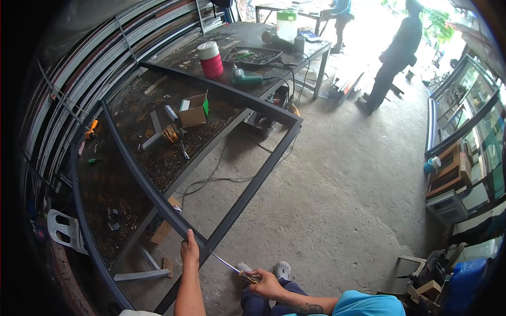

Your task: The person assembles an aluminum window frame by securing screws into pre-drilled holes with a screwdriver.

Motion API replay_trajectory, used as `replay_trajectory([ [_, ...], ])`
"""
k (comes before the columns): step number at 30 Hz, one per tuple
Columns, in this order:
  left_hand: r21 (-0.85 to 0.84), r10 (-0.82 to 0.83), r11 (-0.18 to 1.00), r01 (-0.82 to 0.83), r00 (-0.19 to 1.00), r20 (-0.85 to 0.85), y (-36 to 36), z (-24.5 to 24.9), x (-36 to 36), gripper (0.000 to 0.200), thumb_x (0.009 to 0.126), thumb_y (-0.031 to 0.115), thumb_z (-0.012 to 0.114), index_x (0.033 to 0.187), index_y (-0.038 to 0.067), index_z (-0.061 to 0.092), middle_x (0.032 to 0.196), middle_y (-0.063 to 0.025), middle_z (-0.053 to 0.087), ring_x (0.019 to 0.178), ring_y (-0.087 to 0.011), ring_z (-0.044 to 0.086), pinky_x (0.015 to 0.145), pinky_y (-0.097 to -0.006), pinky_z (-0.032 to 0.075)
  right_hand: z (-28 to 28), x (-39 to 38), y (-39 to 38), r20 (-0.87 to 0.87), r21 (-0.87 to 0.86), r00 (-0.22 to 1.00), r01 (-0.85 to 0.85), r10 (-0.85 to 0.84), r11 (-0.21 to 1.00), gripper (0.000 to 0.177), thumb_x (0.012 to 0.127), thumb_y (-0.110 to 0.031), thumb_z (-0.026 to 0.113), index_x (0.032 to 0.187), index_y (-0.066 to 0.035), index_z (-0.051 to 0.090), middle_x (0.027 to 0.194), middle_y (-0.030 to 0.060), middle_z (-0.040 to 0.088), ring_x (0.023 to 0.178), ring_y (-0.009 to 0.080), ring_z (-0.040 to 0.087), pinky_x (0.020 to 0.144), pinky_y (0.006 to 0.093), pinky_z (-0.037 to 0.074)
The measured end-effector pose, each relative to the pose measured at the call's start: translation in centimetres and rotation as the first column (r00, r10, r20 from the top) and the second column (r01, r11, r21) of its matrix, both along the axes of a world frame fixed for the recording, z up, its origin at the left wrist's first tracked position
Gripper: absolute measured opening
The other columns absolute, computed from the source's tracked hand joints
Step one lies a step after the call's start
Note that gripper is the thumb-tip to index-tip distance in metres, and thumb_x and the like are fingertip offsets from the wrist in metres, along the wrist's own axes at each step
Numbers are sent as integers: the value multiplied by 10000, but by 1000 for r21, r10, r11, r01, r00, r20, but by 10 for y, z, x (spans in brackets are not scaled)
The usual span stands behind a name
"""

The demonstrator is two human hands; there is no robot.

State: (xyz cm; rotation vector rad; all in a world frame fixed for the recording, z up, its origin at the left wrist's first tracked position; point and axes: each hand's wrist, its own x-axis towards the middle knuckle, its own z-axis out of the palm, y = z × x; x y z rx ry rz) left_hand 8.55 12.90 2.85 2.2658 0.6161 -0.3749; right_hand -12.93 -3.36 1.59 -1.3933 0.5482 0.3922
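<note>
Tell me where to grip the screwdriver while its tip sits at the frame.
Grip the screwdriver by its thick yellow handle, coming from the end away from the frame. The thin shaft points tip-first at the frame, so only the handle offers a firm hold. The right hand is closed there; the left hand clasps the frame.

Dark grey frame (pixel 247 184), red-and-white jug (pixel 211 59), green drill (pixel 246 79)

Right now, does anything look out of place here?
The dark frame overhangs the workbench, its near corner held by the left hand. A cable trails loose on the floor beneath.
</note>
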Motion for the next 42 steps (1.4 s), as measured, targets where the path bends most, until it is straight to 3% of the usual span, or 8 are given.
replay_trajectory([
  [3,-44,19,999,-19,1000,1,4,9,-4,878,854,667,410,1153,-149,536,1205,-346,522,1181,-417,492,975,-417,390,4,-1,-5,15,-35,1000,-21,22,999,489,717,-155,682,1185,-56,579,992,118,662,883,159,610,783,269,480],
  [5,176,-191,963,202,978,-81,8,19,-7,879,839,678,425,1102,-150,561,1166,-343,546,1155,-423,507,962,-423,400,6,0,-8,2,-74,998,-59,60,996,507,716,-167,688,1199,-61,575,1004,126,661,902,173,614,797,276,481],
  [9,122,-400,912,391,915,57,22,40,-30,664,799,534,621,1061,-76,617,1047,-260,636,1048,-399,584,894,-426,451,20,-4,-22,33,-154,993,-110,116,982,533,715,-209,726,1209,-76,575,1031,138,659,943,216,626,840,308,482],
  [14,-9,-391,919,393,915,98,35,19,-34,473,820,390,671,778,-68,559,698,-150,566,654,-195,476,635,-376,425,-1,-41,-41,18,-226,1000,12,-8,974,525,698,-213,737,1186,-86,590,1033,144,665,949,239,637,833,324,489],
  [22,-78,-343,936,344,939,27,38,7,-28,432,852,361,643,799,-63,583,737,-175,584,678,-224,512,654,-384,434,0,-105,-115,-125,-437,939,237,-319,868,519,648,-157,758,1133,-50,607,960,133,660,803,207,632,700,312,499],
  [27,85,-405,910,405,914,-15,39,-4,-27,468,892,462,537,934,4,623,962,-198,646,929,-375,605,793,-448,452,15,-111,-127,-75,-417,878,403,-473,815,506,660,-97,751,1129,-8,581,842,94,616,665,134,559,566,273,453],
  [33,210,-418,884,416,908,-38,28,21,-38,469,914,492,468,986,57,628,1028,-161,648,1008,-370,588,852,-496,433,46,-95,-102,-35,-423,932,313,-360,850,530,685,-157,739,1168,-18,571,883,111,625,713,160,580,621,292,471],
  [42,127,-469,879,459,881,60,37,34,-37,494,842,495,610,939,12,647,945,-156,671,915,-332,632,788,-420,483,60,-69,-51,-100,-650,995,-60,-7,758,503,694,-303,708,1149,-109,614,1020,114,678,927,269,649,820,357,503],
])
